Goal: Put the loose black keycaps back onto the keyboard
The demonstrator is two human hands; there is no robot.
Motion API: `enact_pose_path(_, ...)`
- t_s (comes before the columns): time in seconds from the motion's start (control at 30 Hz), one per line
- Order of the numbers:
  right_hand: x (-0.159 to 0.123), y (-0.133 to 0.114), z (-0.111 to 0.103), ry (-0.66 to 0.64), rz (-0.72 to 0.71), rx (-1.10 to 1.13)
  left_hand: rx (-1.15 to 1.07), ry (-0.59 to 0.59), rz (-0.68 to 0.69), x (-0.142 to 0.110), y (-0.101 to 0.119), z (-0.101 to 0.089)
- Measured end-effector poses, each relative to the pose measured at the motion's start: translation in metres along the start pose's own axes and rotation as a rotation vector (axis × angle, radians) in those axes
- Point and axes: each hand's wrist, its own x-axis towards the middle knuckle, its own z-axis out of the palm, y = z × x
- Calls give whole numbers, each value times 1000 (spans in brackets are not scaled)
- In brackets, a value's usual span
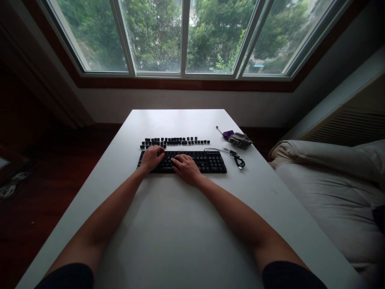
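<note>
A black keyboard (207, 162) lies across the white table, its number pad at the right end. Over the keyboard's left part is my left hand (152, 158), its fingers curled together near the back edge; whatever is between the fingertips is hidden. My right hand (188, 168) rests on the middle of the keyboard with its fingers stretched out and a little apart. Just behind the keyboard, loose black keycaps (176, 141) stand in rows.
Right of the keyboard lies a coiled black cable (240, 162) with a plug. Behind it are a grey cloth-like item (240, 139), a purple one (227, 135) and a thin brush-like stick (219, 129). A pale sofa (325, 180) stands right of the table (180, 233).
</note>
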Motion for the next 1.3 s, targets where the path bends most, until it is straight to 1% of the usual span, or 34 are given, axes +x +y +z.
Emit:
enact_pose_path(0.07, -1, 0, 1, 12, 0, 10, 63, -8, -2, 8, -8, 1)
enact_pose_path(0.27, -2, 1, 2, 29, -10, 22, 213, -62, 81, 40, -28, 3)
enact_pose_path(0.4, -2, 1, 2, 34, -20, 22, 263, -139, 150, 60, -34, 7)
enact_pose_path(0.5, -2, 2, 2, 40, -22, 19, 294, -203, 189, 69, -38, 11)
enact_pose_path(0.6, -3, 2, 2, 47, -31, 21, 313, -232, 191, 72, -42, 15)
enact_pose_path(0.83, -3, 2, 1, 40, -28, 34, 281, -232, 161, 78, -50, 23)
enact_pose_path(1.1, -2, 2, 1, 34, -25, 40, 294, -262, 117, 81, -47, 26)
enact_pose_path(1.2, -2, 2, 1, 29, -23, 43, 243, -263, 85, 81, -47, 26)
enact_pose_path(1.3, -3, 2, 0, 22, -24, 40, 140, -236, 45, 80, -48, 19)
